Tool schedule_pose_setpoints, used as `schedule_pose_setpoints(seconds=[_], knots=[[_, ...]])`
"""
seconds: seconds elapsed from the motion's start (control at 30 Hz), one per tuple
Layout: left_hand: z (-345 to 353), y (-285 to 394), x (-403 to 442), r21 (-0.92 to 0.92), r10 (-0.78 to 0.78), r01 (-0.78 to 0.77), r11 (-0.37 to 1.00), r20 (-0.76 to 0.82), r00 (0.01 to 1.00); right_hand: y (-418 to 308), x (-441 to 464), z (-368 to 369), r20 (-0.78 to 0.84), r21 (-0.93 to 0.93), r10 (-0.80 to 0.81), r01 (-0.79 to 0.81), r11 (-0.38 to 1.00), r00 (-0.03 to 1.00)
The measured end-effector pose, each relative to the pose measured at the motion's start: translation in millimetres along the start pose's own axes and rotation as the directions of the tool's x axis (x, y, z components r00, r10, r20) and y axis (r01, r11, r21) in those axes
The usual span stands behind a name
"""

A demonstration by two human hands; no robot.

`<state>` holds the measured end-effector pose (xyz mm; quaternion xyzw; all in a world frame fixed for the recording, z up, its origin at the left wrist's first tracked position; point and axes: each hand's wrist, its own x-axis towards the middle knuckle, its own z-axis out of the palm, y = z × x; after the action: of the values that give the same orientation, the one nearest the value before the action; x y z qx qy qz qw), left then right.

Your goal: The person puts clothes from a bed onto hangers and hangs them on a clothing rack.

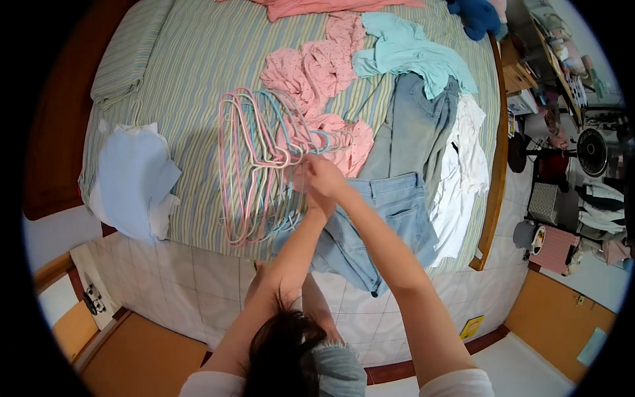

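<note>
A bunch of pink, white and blue clothes hangers (pixel 254 165) is over the striped bed, hooks pointing right. My right hand (pixel 325 175) is closed at the hook of a hanger, with its fingers curled. Just below and touching it is my left hand (pixel 320 200), whose fingers are mostly hidden behind the right one. Pink dotted fabric (pixel 350 149) lies behind the hooks. Blue denim shorts (pixel 390 212) are spread beside my hands, partly over the bed's near edge.
Grey-blue jeans (pixel 413 126), a mint top (pixel 413 53) and white clothing (pixel 460 178) lie on the right of the bed (pixel 178 79). A light blue garment (pixel 135 178) rests on white fabric at the left. A wooden rail (pixel 493 198) edges the bed; a fan (pixel 592 151) stands beyond it.
</note>
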<state>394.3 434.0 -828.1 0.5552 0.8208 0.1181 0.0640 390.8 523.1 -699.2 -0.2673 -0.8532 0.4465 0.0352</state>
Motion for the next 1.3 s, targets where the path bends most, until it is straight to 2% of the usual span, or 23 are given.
schedule_pose_setpoints(seconds=[0.03,0.1,0.2,0.27,0.3,0.37,0.47,0.5,0.57,0.67,0.73,0.8,0.87,0.9,0.97,1.07,1.1,1.17,1.23,1.27,1.3], knots=[[0.9,-2.8,1.6,-0.037,-0.039,0.033,0.999,-0.152,0.988,-3.4,8.6,13.8,-0.015,-0.055,0.033,-0.033,0.998,0.999],[5.5,-8.8,-3.9,-0.193,-0.1,0.048,0.98,-0.27,0.958,-9.6,23.0,38.1,-0.035,-0.159,0.089,-0.093,0.983,0.995],[9.1,-14.9,-19.7,-0.503,-0.162,0.085,0.86,-0.111,0.98,-11.3,39.4,58.4,-0.029,-0.156,0.217,-0.218,0.963,0.976],[-50.3,0.2,-19.8,-0.644,-0.212,0.225,0.731,0.099,0.972,-6.8,42.1,70.7,-0.1,-0.127,0.223,-0.235,0.964,0.97],[-54.8,4.9,-25.3,-0.687,-0.218,0.187,0.702,0.042,0.975,-5.2,44.3,75.5,-0.12,-0.132,0.245,-0.26,0.956,0.962],[-68.8,12.3,-35.9,-0.762,-0.235,0.096,0.641,-0.075,0.969,2.1,50.1,86.9,-0.144,-0.124,0.324,-0.342,0.932,0.935],[-87.0,20.8,-49.6,-0.813,-0.262,0.14,0.566,-0.016,0.965,0.5,51.6,87.6,-0.127,-0.118,0.358,-0.373,0.92,0.925],[-87.7,17.7,-51.0,-0.81,-0.206,0.114,0.576,-0.009,0.978,-1.2,52.8,83.7,-0.067,-0.095,0.399,-0.404,0.91,0.915],[-89.6,10.4,-54.1,-0.807,-0.089,0.056,0.588,0.004,0.996,-12.6,52.8,81.7,-0.131,-0.092,0.389,-0.402,0.911,0.912],[-90.2,7.7,-47.7,-0.831,-0.179,-0.07,0.552,-0.2,0.963,-22.8,53.5,91.4,-0.224,-0.136,0.366,-0.401,0.906,0.903],[-74.7,-0.8,-46.6,-0.783,-0.018,0.041,0.621,0.038,0.999,-29.9,53.7,98.4,-0.27,-0.135,0.347,-0.393,0.91,0.898],[-71.7,-10.0,-50.7,-0.703,0.149,-0.056,0.709,0.072,0.986,-39.6,52.3,102.6,-0.305,-0.089,0.33,-0.372,0.924,0.893],[-81.0,-18.1,-63.3,-0.576,0.358,-0.34,0.743,-0.087,0.93,-45.4,49.8,98.3,-0.241,-0.19,0.369,-0.417,0.889,0.898],[-84.6,-22.5,-69.2,-0.588,0.4,-0.379,0.715,-0.101,0.911,-44.1,48.9,97.1,-0.211,-0.239,0.393,-0.437,0.867,0.895],[-90.8,-30.1,-81.5,-0.61,0.471,-0.447,0.654,-0.134,0.872,-34.9,50.1,100.9,-0.248,-0.177,0.395,-0.443,0.879,0.884],[-83.0,-41.4,-107.4,-0.795,0.44,-0.28,0.538,-0.018,0.898,-32.4,51.8,98.6,-0.231,-0.12,0.36,-0.393,0.912,0.904],[-97.8,-44.6,-109.3,-0.82,0.432,-0.171,0.547,0.101,0.896,-35.0,50.8,97.8,-0.214,-0.104,0.34,-0.368,0.924,0.915],[-139.1,-47.4,-103.2,-0.823,0.408,0.045,0.566,0.328,0.852,-50.1,45.5,92.7,-0.304,-0.019,0.282,-0.301,0.953,0.91],[-151.6,-39.5,-106.1,-0.815,0.369,0.133,0.564,0.393,0.842,-60.0,51.2,94.8,-0.42,0.109,0.206,-0.176,0.978,0.884],[-156.1,-34.4,-106.9,-0.808,0.346,0.176,0.562,0.423,0.837,-60.3,51.7,97.0,-0.371,0.213,0.229,-0.158,0.964,0.9],[-157.3,-28.5,-104.3,-0.841,0.329,0.153,0.518,0.361,0.872,-77.2,47.8,88.6,-0.317,0.312,0.242,-0.14,0.94,0.917]])
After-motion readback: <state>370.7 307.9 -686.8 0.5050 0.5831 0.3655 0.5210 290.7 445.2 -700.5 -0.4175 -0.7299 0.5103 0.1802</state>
